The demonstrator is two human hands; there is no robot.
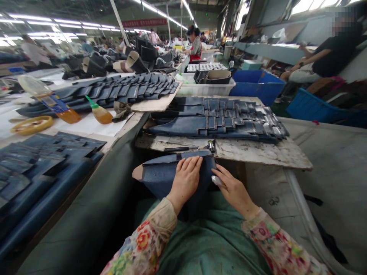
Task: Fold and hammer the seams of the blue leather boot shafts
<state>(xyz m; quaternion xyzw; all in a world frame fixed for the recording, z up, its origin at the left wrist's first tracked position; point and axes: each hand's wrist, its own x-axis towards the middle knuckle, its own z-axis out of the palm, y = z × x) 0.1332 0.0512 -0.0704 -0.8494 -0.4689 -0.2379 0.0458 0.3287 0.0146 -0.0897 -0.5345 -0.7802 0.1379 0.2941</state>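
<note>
A dark blue leather-like boot-upper piece (160, 177) with a tan tip at its left end lies over my lap, against the board's front edge. My left hand (187, 175) rests flat on top of it, fingers stretched side by side. At the piece's right edge, my right hand (231, 187) pinches the material with its fingertips. Something white (217, 180) shows at those fingers; whether it is a wrap or a scrap I cannot tell. Just beyond the piece a hammer (211, 146) lies on the worn board (263, 154), its head to the right.
Overlapping blue pieces (183, 124) cover the board; more pieces (43, 160) lie at left. A bottle of amber liquid (54, 101), a green-tipped glue bottle (99, 110) and a yellow ring (31, 125) stand or lie on the left table. Behind are blue bins (258, 86) and people.
</note>
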